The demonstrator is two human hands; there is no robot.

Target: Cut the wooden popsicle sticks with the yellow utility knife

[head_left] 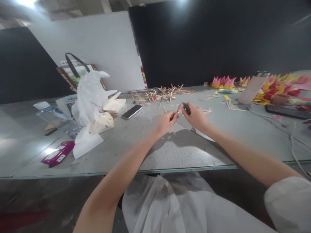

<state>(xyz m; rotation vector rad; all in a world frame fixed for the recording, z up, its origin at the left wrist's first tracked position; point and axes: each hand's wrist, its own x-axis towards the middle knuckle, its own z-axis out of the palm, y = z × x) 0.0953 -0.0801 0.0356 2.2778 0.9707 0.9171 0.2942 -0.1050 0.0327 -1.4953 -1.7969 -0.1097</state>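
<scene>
My left hand (167, 122) is closed on a thin wooden stick (179, 107), one end of which sticks up past my fingertips. My right hand (196, 116) grips a small dark tool (186, 108), perhaps a pen or a knife; its kind is too blurred to tell. Both hands meet just above the grey table (155, 158), fingertips nearly touching. Beyond them lies a loose heap of wooden sticks (167, 94), some crossed over each other. Under my right wrist shows part of a white sheet (205, 136).
To the left are a phone (132, 111), a white plastic bag (88, 97), a clear bottle (57, 116) and a purple case (58, 153). Rightward stand a tumbler (254, 87), pink and yellow paper flowers (223, 82), a dark phone (288, 111) and a cable (293, 145).
</scene>
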